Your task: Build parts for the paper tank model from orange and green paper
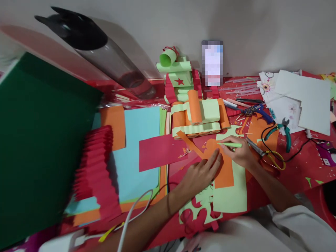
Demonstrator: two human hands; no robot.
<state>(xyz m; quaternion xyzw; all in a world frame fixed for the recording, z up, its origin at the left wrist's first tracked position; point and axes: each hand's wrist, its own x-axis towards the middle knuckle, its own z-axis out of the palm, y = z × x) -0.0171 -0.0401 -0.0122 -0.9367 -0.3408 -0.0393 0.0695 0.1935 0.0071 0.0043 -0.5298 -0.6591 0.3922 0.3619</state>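
My right hand [240, 153] is closed round a light green pen [231, 144], its tip touching an orange paper piece [224, 173]. Fingers outstretched, my left hand [200, 173] lies on that orange paper's left side, close to the pen tip. Under the orange piece is a pale green sheet [233, 201]. A narrow orange strip [190, 143] slants up to the left from it. Just beyond my hands stands an orange and green paper tank model [195, 113]. A green and red paper model [180, 78] is behind it.
Scissors [273, 159], green-handled pliers [286, 136] and a blue glue gun [258, 113] lie on the right. Coloured sheets [139, 182], folded red paper [97, 168] and a dark green board [44, 140] are left. A phone [212, 63] and bottle [115, 59] lean at the wall.
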